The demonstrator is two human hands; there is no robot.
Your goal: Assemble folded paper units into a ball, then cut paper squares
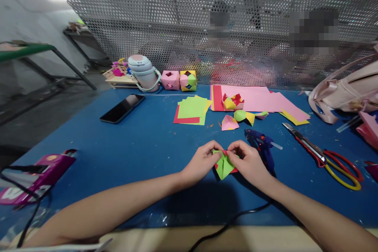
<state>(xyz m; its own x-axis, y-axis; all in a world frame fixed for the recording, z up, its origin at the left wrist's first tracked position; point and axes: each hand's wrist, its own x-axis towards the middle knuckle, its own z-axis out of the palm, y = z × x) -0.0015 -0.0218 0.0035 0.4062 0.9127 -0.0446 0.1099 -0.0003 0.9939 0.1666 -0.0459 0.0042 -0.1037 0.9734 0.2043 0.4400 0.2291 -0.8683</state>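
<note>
Between my two hands is a small folded paper piece [224, 166], green on its near face with red showing at the edges. My left hand [203, 161] pinches its upper left side between thumb and fingers. On the upper right side, my right hand [248, 161] grips it the same way, and the fingertips of both hands nearly meet at the top. Just right of my right hand lies a blue glue gun [265, 147] with a clear glue stick in its back. Beyond my hands rest a folded pink paper piece [229, 123] and folded green and yellow pieces [245, 116].
Square paper sheets [191, 108] and a pink paper stack [254, 98] lie farther back, with a red-yellow paper flower [233, 102]. Scissors [342, 167] and a box cutter [307, 145] lie right. A phone [122, 108], bottle [143, 73] and purple power strip [44, 177] are left.
</note>
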